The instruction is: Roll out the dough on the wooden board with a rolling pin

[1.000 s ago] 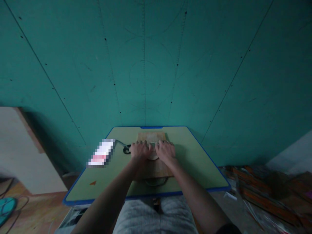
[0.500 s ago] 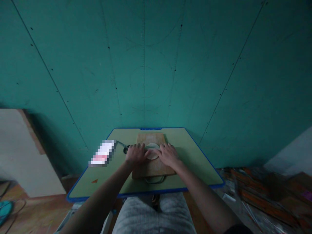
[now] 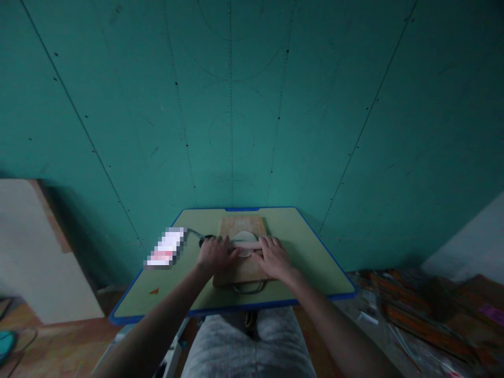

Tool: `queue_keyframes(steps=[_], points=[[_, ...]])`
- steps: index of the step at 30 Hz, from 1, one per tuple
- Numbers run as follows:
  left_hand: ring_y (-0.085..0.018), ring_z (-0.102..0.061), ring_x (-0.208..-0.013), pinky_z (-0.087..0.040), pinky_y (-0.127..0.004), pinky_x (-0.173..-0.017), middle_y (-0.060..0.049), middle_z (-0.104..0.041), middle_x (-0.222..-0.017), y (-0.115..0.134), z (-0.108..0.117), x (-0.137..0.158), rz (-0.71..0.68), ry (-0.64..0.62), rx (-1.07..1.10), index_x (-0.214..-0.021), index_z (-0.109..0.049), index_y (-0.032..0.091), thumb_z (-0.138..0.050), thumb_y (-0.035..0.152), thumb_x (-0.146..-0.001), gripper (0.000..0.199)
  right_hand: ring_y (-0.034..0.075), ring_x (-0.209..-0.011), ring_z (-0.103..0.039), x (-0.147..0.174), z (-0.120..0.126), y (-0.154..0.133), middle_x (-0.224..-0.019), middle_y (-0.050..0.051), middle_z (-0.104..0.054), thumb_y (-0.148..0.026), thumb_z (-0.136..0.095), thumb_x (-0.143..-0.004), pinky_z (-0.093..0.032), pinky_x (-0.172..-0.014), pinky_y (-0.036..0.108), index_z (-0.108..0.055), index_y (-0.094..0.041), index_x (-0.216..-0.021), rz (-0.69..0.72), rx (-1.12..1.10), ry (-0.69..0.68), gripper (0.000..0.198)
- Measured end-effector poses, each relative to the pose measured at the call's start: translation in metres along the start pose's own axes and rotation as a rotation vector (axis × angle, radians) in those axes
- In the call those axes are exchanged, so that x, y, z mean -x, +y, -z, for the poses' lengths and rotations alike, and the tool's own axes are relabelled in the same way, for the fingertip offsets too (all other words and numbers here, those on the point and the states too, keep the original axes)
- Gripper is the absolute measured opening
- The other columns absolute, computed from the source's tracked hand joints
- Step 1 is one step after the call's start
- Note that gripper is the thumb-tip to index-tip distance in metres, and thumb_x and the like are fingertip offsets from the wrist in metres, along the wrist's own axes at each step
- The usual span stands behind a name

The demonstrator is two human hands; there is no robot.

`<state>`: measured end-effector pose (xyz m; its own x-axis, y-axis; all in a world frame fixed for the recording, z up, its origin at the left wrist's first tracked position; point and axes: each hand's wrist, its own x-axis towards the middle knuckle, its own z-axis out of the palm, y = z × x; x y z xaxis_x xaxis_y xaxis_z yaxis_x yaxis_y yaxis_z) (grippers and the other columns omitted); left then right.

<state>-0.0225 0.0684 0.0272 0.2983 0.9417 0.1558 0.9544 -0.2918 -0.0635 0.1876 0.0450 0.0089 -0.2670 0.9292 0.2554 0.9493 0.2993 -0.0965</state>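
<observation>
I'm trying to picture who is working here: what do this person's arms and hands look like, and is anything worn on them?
Both forearms are bare, with no sleeves in view. The left hand and right hand wear no gloves; the dim picture shows no rings, watch or markings. Pale grey fabric covers the lap.

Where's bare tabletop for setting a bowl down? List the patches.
Right of the cutting board, out to the table's blue rim; and the near-left corner. Crowded: board centre, where the left hand and right hand press a rolling pin.
</observation>
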Motion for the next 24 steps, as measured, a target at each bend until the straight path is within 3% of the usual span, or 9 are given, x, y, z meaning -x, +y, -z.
queue_keyframes(steps=[5, 8, 13, 18, 24], points=[[-0.036, -0.06, -0.102, -0.044, -0.047, -0.087, -0.021, -0.066, -0.106, 0.01, -0.003, 0.022, -0.029, 0.112, -0.057, -0.111, -0.065, 0.01, -0.031, 0.058, -0.098, 0.06, 0.03, -0.143, -0.038, 0.011, -0.002, 0.002, -0.152, 0.018, -0.046, -0.041, -0.05, -0.097, -0.026, -0.119, 0.045, -0.047, -0.008, -0.145, 0.04, -0.035, -0.003, 0.057], [-0.036, -0.06, -0.102, -0.044, -0.047, -0.091, -0.022, -0.066, -0.106, 0.013, -0.004, 0.034, -0.04, 0.121, -0.053, -0.114, -0.064, 0.008, -0.033, 0.059, -0.097, 0.062, 0.029, -0.145, -0.036, 0.018, 0.001, 0.003, -0.154, 0.018, -0.044, -0.039, -0.053, -0.096, -0.027, -0.12, 0.045, -0.046, -0.008, -0.146, 0.055, -0.048, -0.002, 0.06], [-0.035, -0.061, -0.111, -0.044, -0.044, -0.098, -0.021, -0.068, -0.109, 0.013, -0.004, 0.036, -0.048, 0.034, 0.015, -0.113, -0.064, 0.011, -0.036, 0.056, -0.097, 0.056, 0.027, -0.137, -0.047, 0.026, 0.014, -0.006, -0.145, 0.017, -0.055, -0.029, -0.057, -0.093, -0.034, -0.116, 0.041, -0.054, -0.01, -0.138, 0.042, -0.032, 0.012, 0.049], [-0.039, -0.042, -0.139, -0.035, -0.046, -0.112, -0.026, -0.051, -0.144, 0.01, -0.007, 0.024, 0.007, 0.061, 0.003, -0.125, -0.059, 0.009, -0.043, 0.066, -0.092, 0.068, 0.026, -0.121, -0.058, 0.024, 0.017, -0.016, -0.126, 0.015, -0.067, -0.03, -0.054, -0.094, -0.044, -0.105, 0.038, -0.063, -0.016, -0.118, 0.013, -0.005, -0.001, 0.029], [-0.038, -0.047, -0.134, -0.038, -0.048, -0.107, -0.022, -0.055, -0.141, 0.008, -0.006, 0.018, -0.009, 0.078, 0.052, -0.131, -0.057, 0.016, -0.047, 0.073, -0.087, 0.073, 0.03, -0.141, -0.043, 0.013, 0.007, -0.015, -0.148, 0.024, -0.049, -0.042, -0.055, -0.094, -0.03, -0.118, 0.042, -0.05, -0.003, -0.141, 0.014, -0.041, -0.02, 0.061]])
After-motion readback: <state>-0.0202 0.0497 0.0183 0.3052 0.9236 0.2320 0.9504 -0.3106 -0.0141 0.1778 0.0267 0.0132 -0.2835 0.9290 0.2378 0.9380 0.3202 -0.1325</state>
